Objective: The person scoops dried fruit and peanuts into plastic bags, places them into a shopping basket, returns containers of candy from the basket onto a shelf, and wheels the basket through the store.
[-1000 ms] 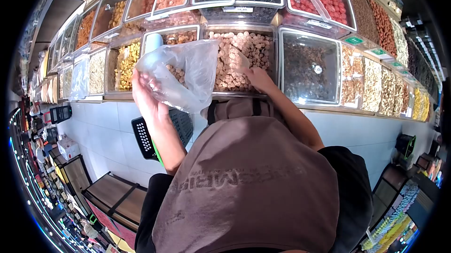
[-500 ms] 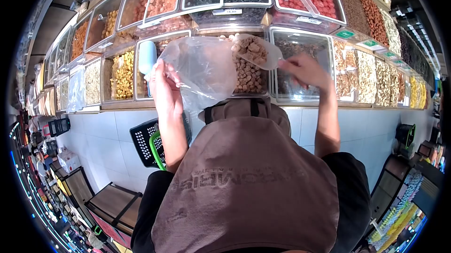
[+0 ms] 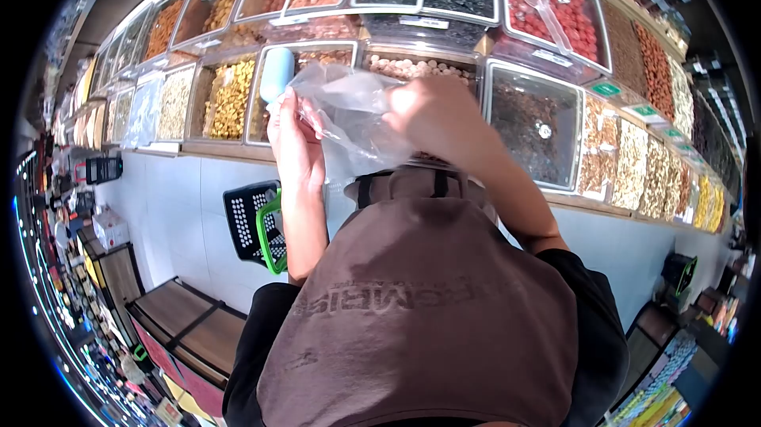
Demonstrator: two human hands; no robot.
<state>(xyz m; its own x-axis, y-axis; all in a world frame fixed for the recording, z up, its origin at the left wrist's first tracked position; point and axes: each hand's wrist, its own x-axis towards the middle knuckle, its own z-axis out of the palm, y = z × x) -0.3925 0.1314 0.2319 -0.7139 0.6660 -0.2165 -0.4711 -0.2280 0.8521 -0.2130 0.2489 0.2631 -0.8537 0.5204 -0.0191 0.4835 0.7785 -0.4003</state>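
My left hand [image 3: 297, 137] is closed on the edge of a clear plastic bag [image 3: 353, 130], which hangs in front of the lower row of bins. My right hand [image 3: 436, 114] is at the bag's right side, blurred, its fingers wrapped. The clear scoop it held half a second ago is now hidden by the hand and bag. Below both hands lies a bin of pale and brown round pieces [image 3: 420, 68], partly covered by my right arm. A light blue rounded object [image 3: 277, 74] stands just beyond my left fingers.
Lidded bins of dried foods run along the counter, including yellow pieces [image 3: 230, 98] and a dark-filled bin [image 3: 535, 126]. A clear scoop [image 3: 539, 3] lies on the red bin. A black basket with a green handle [image 3: 258, 225] is on the floor at left.
My right hand has moved left to the bag, carrying the scoop of brown pieces out of sight. My left hand still holds the bag. The view has shifted and tilted slightly.
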